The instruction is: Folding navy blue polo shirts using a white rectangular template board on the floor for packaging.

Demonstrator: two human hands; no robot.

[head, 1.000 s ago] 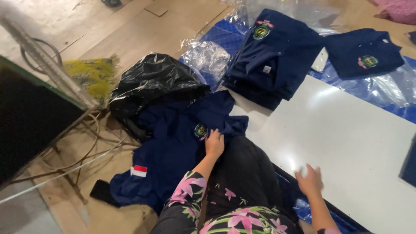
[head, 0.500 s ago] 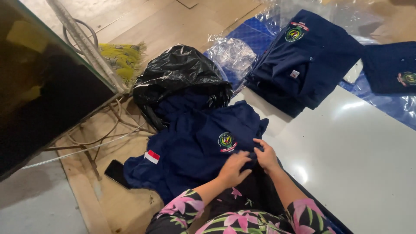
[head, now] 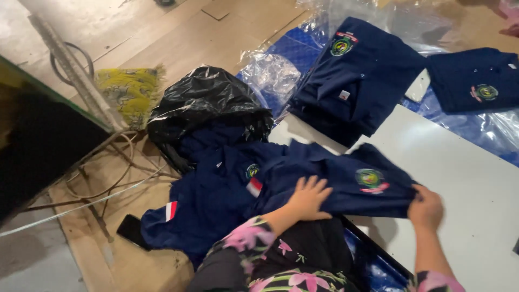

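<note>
Right now, from the head camera, I see my left hand lying flat, fingers spread open, on a dark blue shirt that stretches across the near edge of the white table. My right hand has its fingers closed, pinching the shirt's right-hand edge just below the round badge. The shirt sits partly on the table and partly over a heap of more blue shirts spilling toward the floor from a black plastic bag. I judge the cloth light, soft and floppy: it will sag and crease wherever it is not held, so the best holds look like the shoulders or side seams, taken with both hands apart to keep it taut. It should slide easily over the smooth tabletop. A folded stack of shirts lies beyond on clear plastic wrap, with another folded shirt further right. Open room is to the right on the bare table; on the left, the heap, the bag and loose cables crowd the floor beside a dark panel.
</note>
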